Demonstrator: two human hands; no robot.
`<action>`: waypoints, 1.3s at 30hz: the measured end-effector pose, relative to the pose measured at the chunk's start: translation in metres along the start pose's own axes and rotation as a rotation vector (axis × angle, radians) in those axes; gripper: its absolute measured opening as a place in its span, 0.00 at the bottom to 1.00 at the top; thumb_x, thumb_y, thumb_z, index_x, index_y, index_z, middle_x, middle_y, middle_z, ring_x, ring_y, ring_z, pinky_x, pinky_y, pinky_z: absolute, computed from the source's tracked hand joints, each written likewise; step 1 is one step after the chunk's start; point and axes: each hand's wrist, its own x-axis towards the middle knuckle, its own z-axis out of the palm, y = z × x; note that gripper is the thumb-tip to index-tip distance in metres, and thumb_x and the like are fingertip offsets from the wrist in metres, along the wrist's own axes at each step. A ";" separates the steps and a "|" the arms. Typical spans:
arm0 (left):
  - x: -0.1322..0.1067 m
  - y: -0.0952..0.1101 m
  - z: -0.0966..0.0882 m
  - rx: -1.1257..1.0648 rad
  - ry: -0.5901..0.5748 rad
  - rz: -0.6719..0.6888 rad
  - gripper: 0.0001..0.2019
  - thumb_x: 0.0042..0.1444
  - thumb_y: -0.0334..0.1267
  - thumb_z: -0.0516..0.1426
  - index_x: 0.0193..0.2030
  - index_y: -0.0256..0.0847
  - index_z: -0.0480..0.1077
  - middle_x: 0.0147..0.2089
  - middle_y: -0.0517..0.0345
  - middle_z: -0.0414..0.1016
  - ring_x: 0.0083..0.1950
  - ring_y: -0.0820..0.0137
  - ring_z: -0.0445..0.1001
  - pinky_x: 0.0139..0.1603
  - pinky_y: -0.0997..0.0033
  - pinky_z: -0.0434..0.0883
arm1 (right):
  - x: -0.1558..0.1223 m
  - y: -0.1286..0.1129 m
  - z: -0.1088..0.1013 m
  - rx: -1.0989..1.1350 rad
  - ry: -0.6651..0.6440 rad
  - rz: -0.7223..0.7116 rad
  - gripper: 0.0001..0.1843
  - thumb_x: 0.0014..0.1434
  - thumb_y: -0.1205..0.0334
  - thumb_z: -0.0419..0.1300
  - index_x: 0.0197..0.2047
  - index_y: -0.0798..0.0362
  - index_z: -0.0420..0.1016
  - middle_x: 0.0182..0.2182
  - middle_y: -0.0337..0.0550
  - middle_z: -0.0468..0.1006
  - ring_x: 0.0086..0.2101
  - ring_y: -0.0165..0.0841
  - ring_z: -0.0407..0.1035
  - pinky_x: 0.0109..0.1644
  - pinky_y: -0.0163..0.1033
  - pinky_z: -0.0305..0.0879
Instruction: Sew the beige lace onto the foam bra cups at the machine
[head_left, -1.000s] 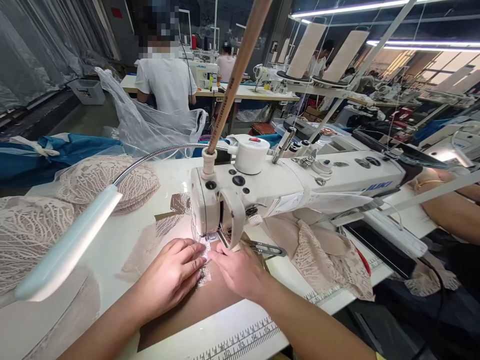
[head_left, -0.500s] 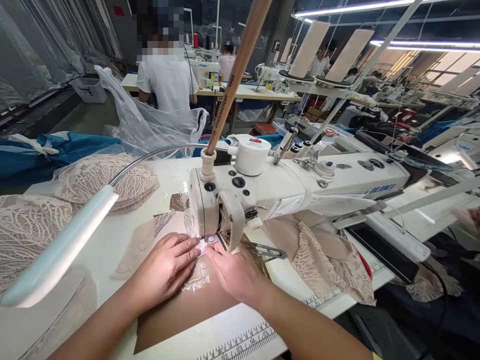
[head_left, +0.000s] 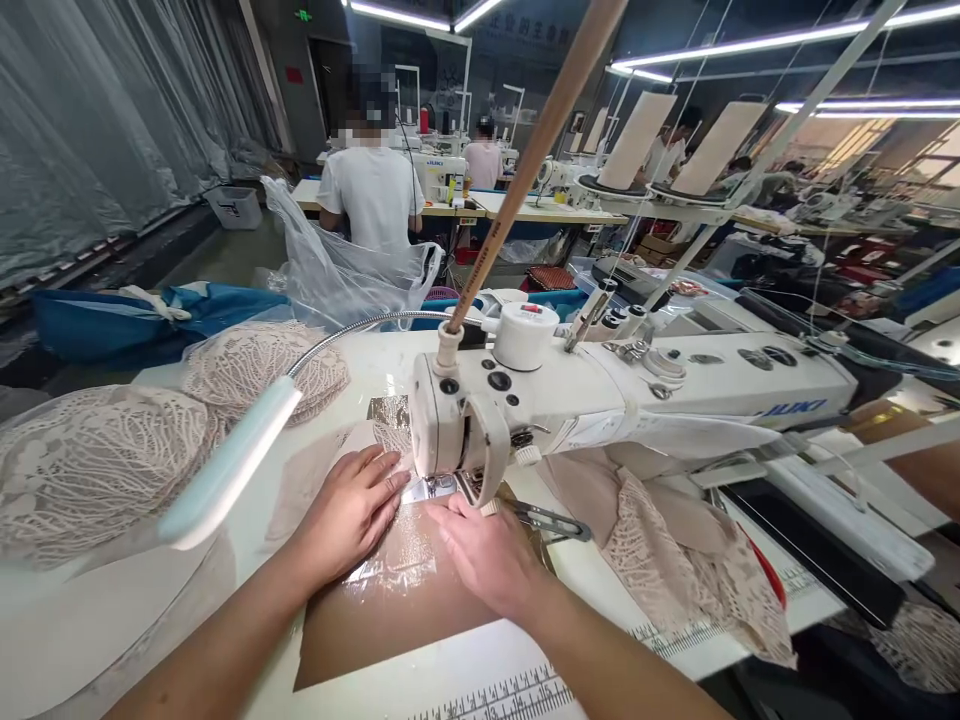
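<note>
My left hand [head_left: 356, 515] lies flat, fingers stretched, on pale beige lace and mesh cloth [head_left: 296, 485] left of the presser foot [head_left: 439, 486] of a white sewing machine [head_left: 442, 425]. My right hand [head_left: 487, 550] is just right of the foot, fingertips resting on the work surface, fingers loosely extended; part of it is behind the machine's front lever. Beneath both hands is a brown sheet [head_left: 390, 630] with shiny clear tape [head_left: 409, 550] across it. Thread snips [head_left: 559, 522] lie beyond my right hand. The cloth under the foot is mostly hidden.
Stacks of lace cups [head_left: 105, 470] stand at the left, beneath a lamp [head_left: 232, 460] on a bendy neck. Beige lace pieces [head_left: 682, 550] lie at the right beside a black phone-like slab [head_left: 814, 550]. A wooden rod [head_left: 532, 170] rises from the machine. A person [head_left: 371, 195] sits ahead.
The head view has shifted, so the scene sits further right. My fingertips have parted a little, and more of the presser foot shows between my hands.
</note>
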 end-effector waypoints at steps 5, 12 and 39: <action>-0.002 -0.006 0.002 0.023 0.060 -0.117 0.15 0.62 0.35 0.50 0.51 0.39 0.74 0.57 0.45 0.72 0.61 0.49 0.63 0.56 0.45 0.66 | 0.000 0.001 0.001 -0.033 -0.020 0.003 0.17 0.63 0.68 0.50 0.51 0.49 0.73 0.35 0.42 0.74 0.32 0.32 0.67 0.35 0.36 0.56; -0.006 -0.007 -0.005 0.126 0.069 -0.257 0.15 0.61 0.34 0.51 0.52 0.45 0.73 0.58 0.50 0.72 0.60 0.53 0.65 0.56 0.49 0.67 | 0.000 0.002 0.004 0.001 0.013 -0.029 0.18 0.62 0.71 0.50 0.51 0.51 0.74 0.34 0.44 0.74 0.32 0.33 0.69 0.35 0.36 0.61; -0.056 0.060 -0.043 -1.060 -0.244 -0.522 0.33 0.51 0.37 0.59 0.65 0.44 0.55 0.64 0.45 0.62 0.64 0.56 0.63 0.60 0.58 0.64 | -0.013 0.006 -0.006 0.373 0.229 -0.044 0.15 0.66 0.63 0.48 0.33 0.52 0.75 0.26 0.39 0.75 0.29 0.31 0.68 0.36 0.34 0.62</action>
